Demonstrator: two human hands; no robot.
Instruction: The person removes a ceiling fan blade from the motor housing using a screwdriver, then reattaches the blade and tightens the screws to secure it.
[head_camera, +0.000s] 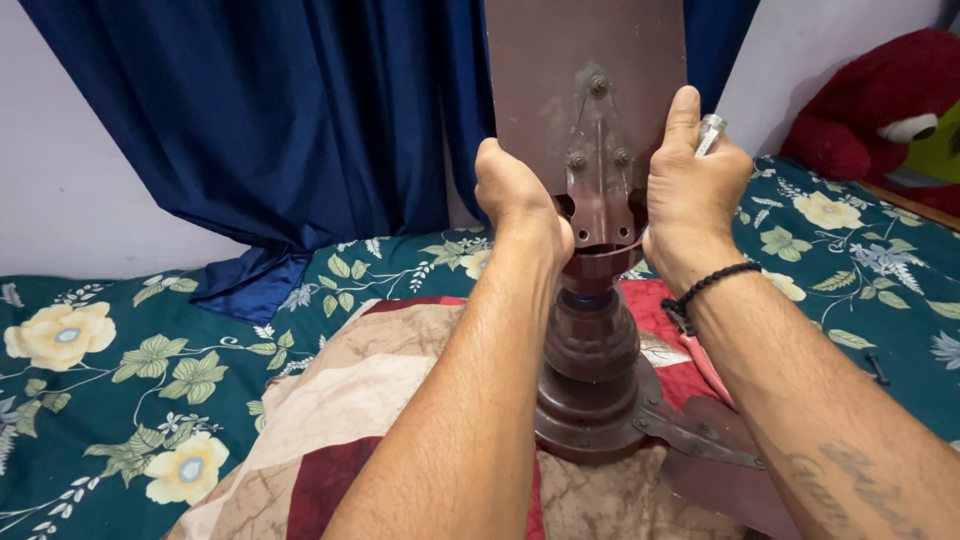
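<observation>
A dark brown ceiling fan motor (592, 385) stands upright on a patchwork cloth on the bed. One brown fan blade (585, 70) rises from its top, fixed by a metal bracket (598, 175) with bolts. My left hand (515, 195) grips the blade's lower left edge by the bracket. My right hand (692, 180) grips the right edge and also holds a tool with a clear handle (709, 135). A second blade (725, 455) lies flat at the motor's base, lower right.
A green floral bedsheet (130, 370) covers the bed, with a maroon and beige cloth (340, 400) under the fan. Blue curtains (280, 110) hang behind. A red plush toy (870, 100) sits at the far right. A small dark item (877, 368) lies on the sheet.
</observation>
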